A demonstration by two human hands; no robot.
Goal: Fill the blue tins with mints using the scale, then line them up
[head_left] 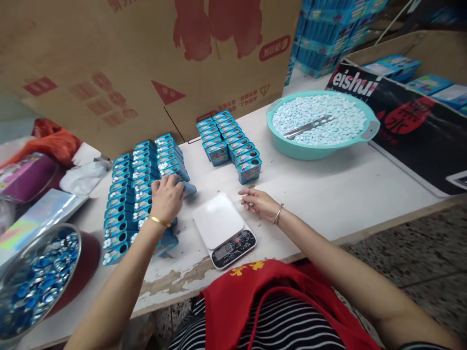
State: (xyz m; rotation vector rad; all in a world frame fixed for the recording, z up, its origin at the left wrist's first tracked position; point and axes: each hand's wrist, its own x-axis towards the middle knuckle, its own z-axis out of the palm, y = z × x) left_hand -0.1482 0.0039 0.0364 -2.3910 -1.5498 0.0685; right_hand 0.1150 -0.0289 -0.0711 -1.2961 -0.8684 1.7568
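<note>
My left hand (168, 197) is closed on a small blue box (188, 188) at the right side of the left-hand rows. The fingers cover part of this box. Many of the boxes (118, 209) in those rows have small white pieces on top and a dark round hole. My right hand (260, 203) hovers beside a white kitchen scale (219, 223), fingers partly stretched and loosely apart; any tiny piece between them is too small to make out. Nothing lies on the scale's plate. Behind it stand two rows of similar blue boxes (249, 170).
A turquoise basin (310, 151) of white pieces, with metal tongs (308, 127) on top, stands at the right. Blue-and-silver caps fill a dark red bowl (82, 262) at lower left. A large carton (138, 58) walls off the back; a black printed sheet (412, 131) lies far right.
</note>
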